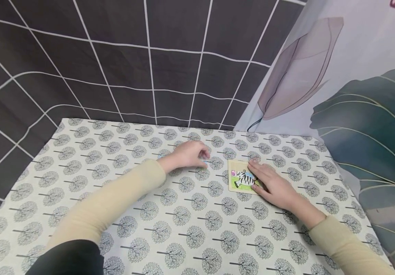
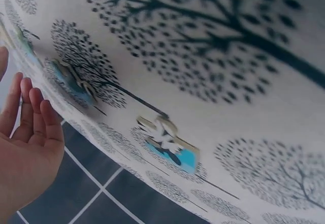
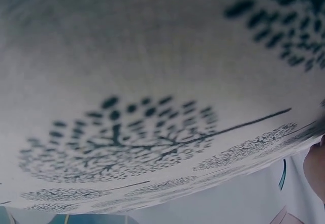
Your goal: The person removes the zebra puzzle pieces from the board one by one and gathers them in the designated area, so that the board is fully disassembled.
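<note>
A small wooden puzzle board [image 1: 232,186] with a zebra picture lies flat on the tablecloth. My right hand [image 1: 275,188] rests over its right side, thumb on the picture and extended fingers at the far edge. In the right wrist view only a bit of the right hand [image 3: 316,169] shows. To the left of the board, my left hand [image 1: 189,154] hovers with bent, spread fingers and nothing visibly held. The left wrist view shows the left hand [image 2: 31,142] beside loose puzzle pieces: a blue and white piece [image 2: 172,150] and another bluish piece [image 2: 73,82].
A white tablecloth [image 1: 183,214] with tree prints covers the table. Behind it hangs a dark curtain [image 1: 176,68] with white grid lines. A pale curtain with large leaf shapes [image 1: 362,122] hangs on the right.
</note>
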Tool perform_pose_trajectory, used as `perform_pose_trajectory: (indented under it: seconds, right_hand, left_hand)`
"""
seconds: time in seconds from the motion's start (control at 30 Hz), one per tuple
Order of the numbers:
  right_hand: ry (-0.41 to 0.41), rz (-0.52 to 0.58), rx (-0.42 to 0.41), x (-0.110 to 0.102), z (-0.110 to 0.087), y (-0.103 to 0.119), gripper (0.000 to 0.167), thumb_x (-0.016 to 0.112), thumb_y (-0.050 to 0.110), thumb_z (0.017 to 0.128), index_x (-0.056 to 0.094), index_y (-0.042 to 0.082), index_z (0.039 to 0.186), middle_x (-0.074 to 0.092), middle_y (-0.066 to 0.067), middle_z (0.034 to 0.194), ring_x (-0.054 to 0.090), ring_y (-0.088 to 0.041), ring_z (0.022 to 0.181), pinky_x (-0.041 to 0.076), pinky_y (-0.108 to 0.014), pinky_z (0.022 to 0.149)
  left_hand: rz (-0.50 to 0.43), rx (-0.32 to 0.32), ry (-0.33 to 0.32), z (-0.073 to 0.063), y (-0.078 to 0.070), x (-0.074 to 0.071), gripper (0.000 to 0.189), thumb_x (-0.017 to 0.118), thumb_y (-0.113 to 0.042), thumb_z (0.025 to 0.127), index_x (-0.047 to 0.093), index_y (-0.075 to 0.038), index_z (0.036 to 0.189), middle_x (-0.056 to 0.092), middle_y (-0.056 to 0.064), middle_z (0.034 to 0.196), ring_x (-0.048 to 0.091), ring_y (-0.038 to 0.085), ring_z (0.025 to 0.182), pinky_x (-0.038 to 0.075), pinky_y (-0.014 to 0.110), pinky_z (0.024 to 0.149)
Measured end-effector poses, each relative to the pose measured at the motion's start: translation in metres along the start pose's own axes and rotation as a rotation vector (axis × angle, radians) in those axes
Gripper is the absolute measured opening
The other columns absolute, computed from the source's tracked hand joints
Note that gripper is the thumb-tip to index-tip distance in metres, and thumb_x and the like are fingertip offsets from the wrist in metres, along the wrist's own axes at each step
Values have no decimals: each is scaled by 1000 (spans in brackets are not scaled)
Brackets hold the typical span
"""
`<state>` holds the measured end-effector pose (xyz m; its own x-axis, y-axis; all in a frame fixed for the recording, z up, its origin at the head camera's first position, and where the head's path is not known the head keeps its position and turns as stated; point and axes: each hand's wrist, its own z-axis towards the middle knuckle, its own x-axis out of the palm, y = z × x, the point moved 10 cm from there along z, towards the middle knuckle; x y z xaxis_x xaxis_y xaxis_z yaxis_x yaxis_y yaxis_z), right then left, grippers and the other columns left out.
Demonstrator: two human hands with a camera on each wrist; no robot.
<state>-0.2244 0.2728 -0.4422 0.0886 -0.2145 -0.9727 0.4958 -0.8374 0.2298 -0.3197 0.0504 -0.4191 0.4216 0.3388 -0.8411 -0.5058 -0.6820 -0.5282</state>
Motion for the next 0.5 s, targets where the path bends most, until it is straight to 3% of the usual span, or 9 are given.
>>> perform_pose_trajectory:
  seconds: [0.27, 0.5]
  right_hand:
    - [34, -34, -20, 7, -2, 4, 70, 60, 35, 107, 34, 7, 165, 28, -14, 175, 32, -40, 159, 30, -60, 128]
    - [54, -41, -12, 11, -4, 3, 69, 55, 36, 110, 28, 8, 167, 22, -13, 177, 28, -39, 161, 28, -59, 129]
  left_hand:
    - [-63, 64, -2, 9, -26, 9, 28, 88, -23, 88, 77, -14, 111, 75, 0, 108, 66, 14, 99, 55, 28, 95]
    - [-73, 99, 38, 25, -54, 29, 29, 87, -22, 89, 76, -13, 114, 75, 1, 108, 66, 13, 99, 54, 22, 91]
